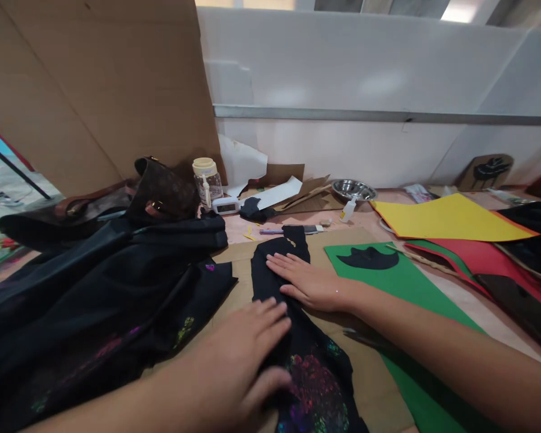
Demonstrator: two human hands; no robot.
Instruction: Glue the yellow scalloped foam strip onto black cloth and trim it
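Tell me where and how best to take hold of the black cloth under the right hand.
Pinch the black cloth at its narrow far end, probably best from the right. That thin tab sticks out past the fingers of the right hand and the far edge of the cardboard; the wide middle lies flat under the palm.

Legible text, brand names, numbers, signs: none. Marked surfaces, each inspected: (1) White device (220,205) with a dark grey display window (226,208); any digits are too small to resolve. (2) Small white bottle (349,208), yellow label patch low on its side; wording illegible. (3) Brown bag (174,191), faint surface pattern; cannot be resolved into letters. (4) Brown board (466,176) at far right, black motif (491,169) with thin strokes; cannot tell whether any form lettering.
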